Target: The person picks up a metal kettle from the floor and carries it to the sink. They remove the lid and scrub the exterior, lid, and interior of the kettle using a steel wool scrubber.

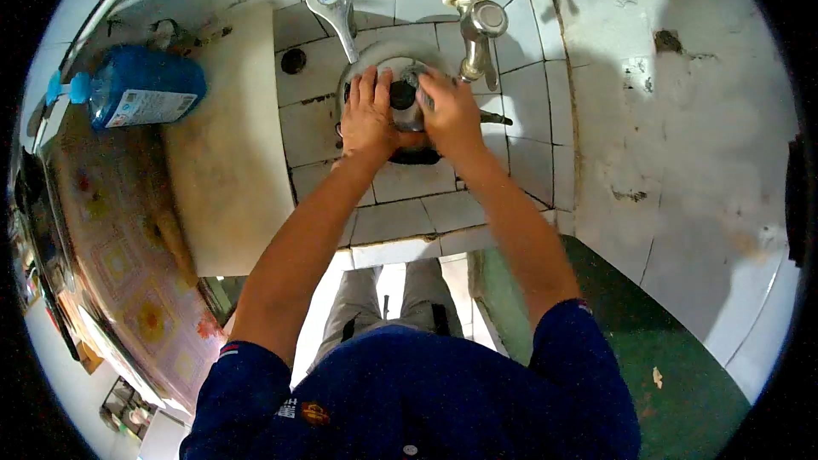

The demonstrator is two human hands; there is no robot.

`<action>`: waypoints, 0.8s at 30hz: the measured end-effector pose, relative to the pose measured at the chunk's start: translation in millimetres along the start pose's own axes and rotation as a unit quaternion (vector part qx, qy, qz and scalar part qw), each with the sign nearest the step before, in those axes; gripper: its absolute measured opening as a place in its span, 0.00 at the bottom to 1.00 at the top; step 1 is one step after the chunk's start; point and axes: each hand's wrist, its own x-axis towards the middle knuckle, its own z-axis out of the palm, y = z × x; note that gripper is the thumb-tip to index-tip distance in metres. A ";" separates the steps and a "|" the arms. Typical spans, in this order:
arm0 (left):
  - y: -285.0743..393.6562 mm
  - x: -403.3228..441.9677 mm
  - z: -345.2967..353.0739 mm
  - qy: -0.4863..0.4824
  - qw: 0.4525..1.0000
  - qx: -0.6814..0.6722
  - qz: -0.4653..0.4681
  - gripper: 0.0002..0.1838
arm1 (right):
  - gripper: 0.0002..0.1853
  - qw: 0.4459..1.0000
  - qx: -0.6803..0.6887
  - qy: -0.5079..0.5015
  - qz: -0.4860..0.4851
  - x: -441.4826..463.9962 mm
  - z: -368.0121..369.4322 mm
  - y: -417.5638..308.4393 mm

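Observation:
A round, shiny metal lid (394, 62) with a black knob (402, 94) lies in the tiled sink, over what looks like a metal pot. My left hand (371, 123) grips it, fingers laid over its left side and thumb reaching across the near side. On the right side of the knob, my right hand (453, 117) is closed around a grey scrubber (414, 77) that looks like steel wool, pressing it on the metal. The fingers partly cover the scrubber. A dark, narrow piece (497, 119) sticks out to the right; whether it belongs to the pot I cannot tell.
Two metal taps, a lever tap (332, 4) and a second tap (482, 21), hang over the sink (396, 223). On the left, a blue soap bottle (146, 87) lies near a pale board (226, 153). A green surface (613, 358) is at lower right.

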 end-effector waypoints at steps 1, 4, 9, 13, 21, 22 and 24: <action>-1.7 0.7 3.7 0.005 1.000 -0.002 0.011 0.63 | 0.12 0.992 -0.027 0.074 -0.099 -13.8 -12.1 -8.7; -2.7 1.2 6.8 0.009 1.000 0.003 0.011 0.63 | 0.15 0.992 0.068 0.092 0.046 -14.9 -27.0 9.4; 3.8 3.6 0.4 0.008 1.000 0.013 0.006 0.63 | 0.19 0.779 0.407 0.189 0.439 -44.7 -60.3 -22.2; 9.5 -0.7 -11.1 -0.011 1.000 0.011 -0.027 0.61 | 0.20 0.666 0.460 0.222 0.544 -81.1 -29.8 0.0; -10.5 25.9 -10.9 -0.048 0.994 0.017 0.100 0.54 | 0.20 0.909 0.225 0.093 0.339 -32.0 23.9 47.3; -9.4 24.1 -6.7 -0.024 0.997 0.001 0.080 0.53 | 0.20 0.908 0.226 0.083 0.343 -35.9 24.1 49.7; -9.5 26.8 -7.3 -0.032 0.997 0.003 0.070 0.53 | 0.21 0.910 0.210 0.033 0.355 -53.7 20.7 47.9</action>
